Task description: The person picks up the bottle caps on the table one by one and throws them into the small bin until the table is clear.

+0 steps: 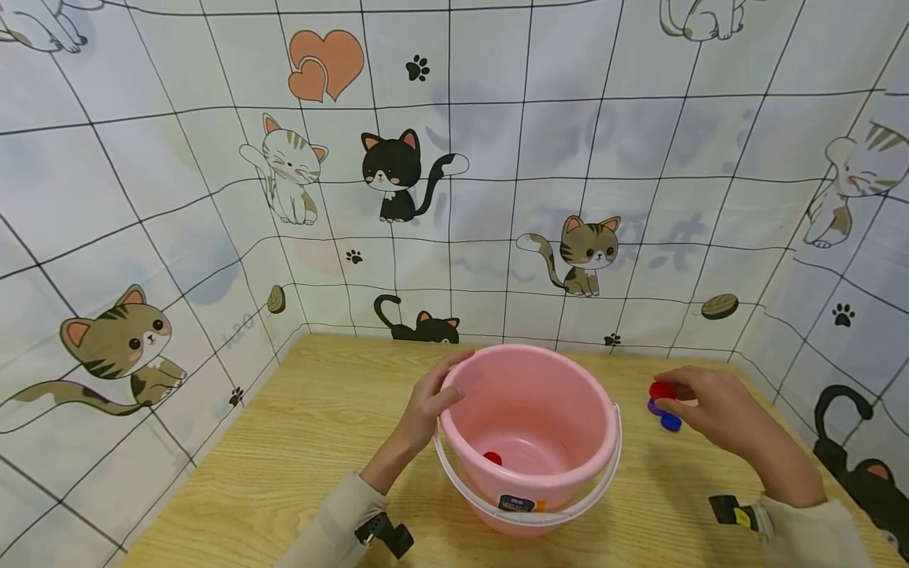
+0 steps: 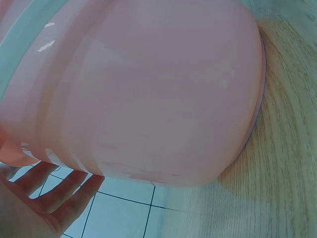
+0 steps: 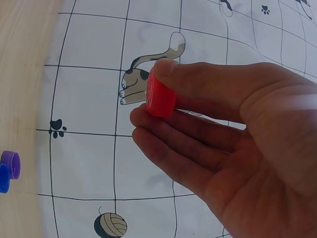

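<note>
A pink bucket (image 1: 529, 485) with a white handle stands upright on the wooden table. At its far left rim my left hand (image 1: 433, 398) grips the edge; the left wrist view shows the fingers (image 2: 64, 198) against the bucket's outer wall. Inside, on the bottom, lies a red cap (image 1: 492, 457). My right hand (image 1: 717, 406), to the right of the bucket, pinches another red bottle cap (image 3: 161, 94) between thumb and fingertips. Below that hand a purple cap (image 3: 14, 165) and a blue cap (image 1: 671, 423) lie side by side on the table.
The wooden table (image 1: 319, 426) reaches back to a white sheet (image 1: 483, 205) printed with cats and grid lines, which also closes off the left and right sides. The bucket's white handle (image 1: 525, 518) hangs down at the front.
</note>
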{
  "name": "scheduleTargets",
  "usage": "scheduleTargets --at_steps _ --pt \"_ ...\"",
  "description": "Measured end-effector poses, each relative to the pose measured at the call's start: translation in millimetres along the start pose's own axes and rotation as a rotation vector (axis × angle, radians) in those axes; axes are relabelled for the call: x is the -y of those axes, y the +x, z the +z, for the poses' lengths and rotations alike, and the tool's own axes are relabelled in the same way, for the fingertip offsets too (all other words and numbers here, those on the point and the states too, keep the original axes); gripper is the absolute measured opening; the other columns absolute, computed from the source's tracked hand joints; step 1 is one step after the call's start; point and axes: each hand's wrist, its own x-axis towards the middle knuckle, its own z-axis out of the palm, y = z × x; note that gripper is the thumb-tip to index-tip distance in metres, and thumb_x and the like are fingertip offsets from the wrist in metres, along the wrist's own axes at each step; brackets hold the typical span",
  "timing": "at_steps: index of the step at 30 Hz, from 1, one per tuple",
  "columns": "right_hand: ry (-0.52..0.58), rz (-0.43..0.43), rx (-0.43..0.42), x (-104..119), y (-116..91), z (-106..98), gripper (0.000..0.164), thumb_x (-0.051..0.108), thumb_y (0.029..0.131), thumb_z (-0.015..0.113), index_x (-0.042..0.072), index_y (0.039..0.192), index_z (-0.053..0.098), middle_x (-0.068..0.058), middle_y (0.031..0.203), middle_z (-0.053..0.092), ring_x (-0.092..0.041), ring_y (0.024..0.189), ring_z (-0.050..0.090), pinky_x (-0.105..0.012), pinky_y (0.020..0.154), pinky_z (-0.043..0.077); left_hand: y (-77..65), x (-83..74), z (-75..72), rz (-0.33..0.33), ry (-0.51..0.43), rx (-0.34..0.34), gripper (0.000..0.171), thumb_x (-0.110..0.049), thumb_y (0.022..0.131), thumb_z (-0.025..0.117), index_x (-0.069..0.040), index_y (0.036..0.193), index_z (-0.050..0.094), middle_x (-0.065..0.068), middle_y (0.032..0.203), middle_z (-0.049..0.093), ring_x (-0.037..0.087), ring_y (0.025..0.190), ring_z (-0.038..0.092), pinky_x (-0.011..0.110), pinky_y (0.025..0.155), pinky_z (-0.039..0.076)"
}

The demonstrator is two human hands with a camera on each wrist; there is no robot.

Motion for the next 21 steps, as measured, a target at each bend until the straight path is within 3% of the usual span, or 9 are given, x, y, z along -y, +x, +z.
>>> scheduleTargets --at_steps 21 --pt "-0.042 -0.093 -0.065 19.5 -0.4 -5.6 0.044 0.018 0.081 0.086 -0.005 0.117 0.072 -0.017 0.104 0.077 -0.029 0.088 0.076 -0.050 0.074 0.063 1.3 2.8 -0.4 0.019 0.004 0.003 0.063 -0.022 0.092 0.051 -0.011 0.154 0.047 0.025 0.145 0.057 0.051 0.111 0.066 0.058 0.081 0.063"
